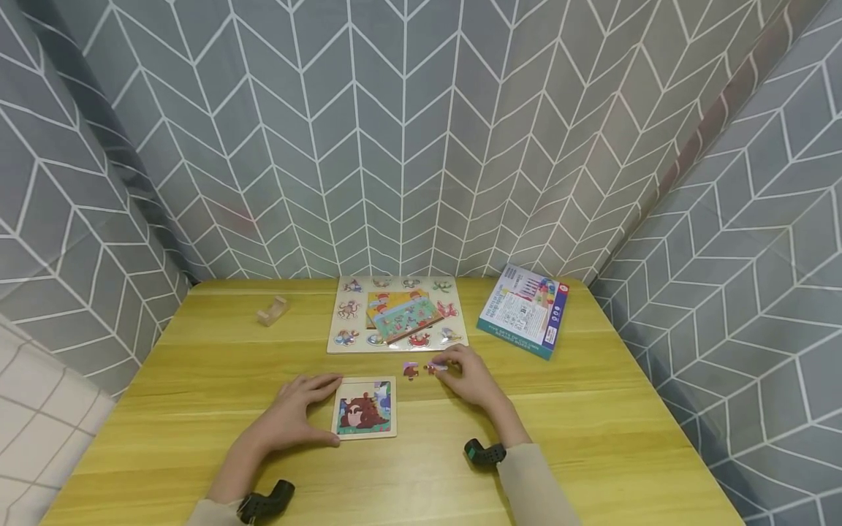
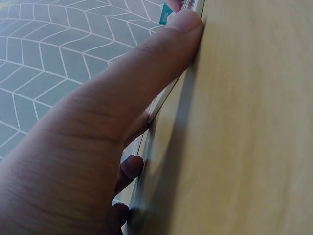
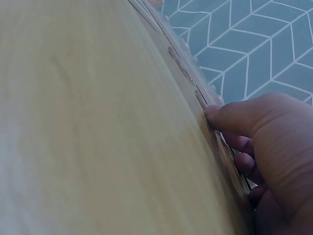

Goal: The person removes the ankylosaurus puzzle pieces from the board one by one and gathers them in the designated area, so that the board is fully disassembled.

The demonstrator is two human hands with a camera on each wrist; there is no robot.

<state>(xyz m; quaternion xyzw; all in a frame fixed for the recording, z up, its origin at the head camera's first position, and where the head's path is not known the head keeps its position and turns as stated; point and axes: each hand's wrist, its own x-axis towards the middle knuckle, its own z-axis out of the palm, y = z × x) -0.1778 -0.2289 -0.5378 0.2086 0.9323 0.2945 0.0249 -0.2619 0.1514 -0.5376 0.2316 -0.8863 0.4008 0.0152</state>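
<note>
A small square jigsaw puzzle (image 1: 365, 409) lies flat in its pale wooden tray (image 1: 368, 437), showing a brown spiky animal. My left hand (image 1: 289, 416) rests beside it, thumb and index finger spread along the tray's left side, at its lower and upper corners. In the left wrist view the thumb (image 2: 146, 58) stretches along the tray's edge. To the right of the tray, my right hand (image 1: 463, 376) pinches a puzzle piece (image 1: 431, 368) close over the tabletop. A second, loose piece (image 1: 411, 371) lies just left of those fingertips. The right thumb (image 3: 234, 116) shows in the right wrist view.
Behind the hands lies a larger board (image 1: 338, 343) of sea-animal pictures with colourful puzzles (image 1: 409, 319) stacked on it. A boxed set (image 1: 524, 310) is at the back right, a small wooden holder (image 1: 272, 311) at the back left. Patterned curtains (image 1: 395, 146) surround the table.
</note>
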